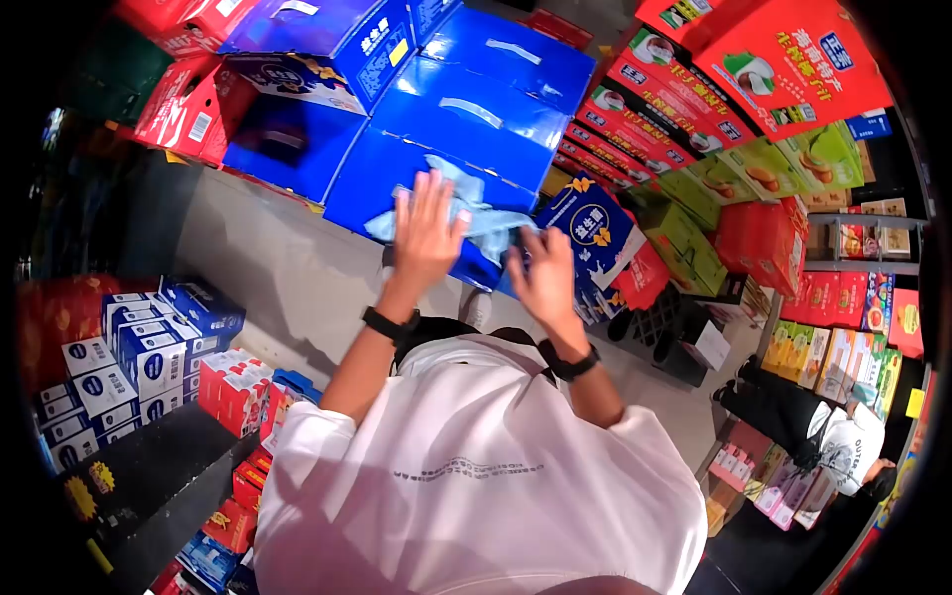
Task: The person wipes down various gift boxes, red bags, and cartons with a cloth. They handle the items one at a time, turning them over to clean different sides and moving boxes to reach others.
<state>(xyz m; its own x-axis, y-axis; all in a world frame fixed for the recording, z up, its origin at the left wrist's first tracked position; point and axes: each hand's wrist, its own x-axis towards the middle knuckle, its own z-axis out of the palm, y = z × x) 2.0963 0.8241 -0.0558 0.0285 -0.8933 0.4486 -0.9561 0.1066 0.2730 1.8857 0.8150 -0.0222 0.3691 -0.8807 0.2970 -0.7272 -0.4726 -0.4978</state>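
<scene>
A light blue cloth [488, 220] lies crumpled on the front part of the shiny blue cartons [397, 129]. My left hand [426, 230] rests flat on the cloth, fingers stretched out and pointing away from me. At the cloth's right end is my right hand [545, 276], slightly blurred, its fingers bent and closed on the cloth's edge. Both wrists wear black bands. Just right of that hand stands a dark blue carton [592, 226] with a round white emblem.
Tall stacks of red cartons [684, 94] and green cartons [684, 243] rise on the right. Blue-and-white boxes [149, 357] and a black display top [149, 476] stand at left. Grey floor [258, 268] shows between. Another person [843, 446] is at the shelves, far right.
</scene>
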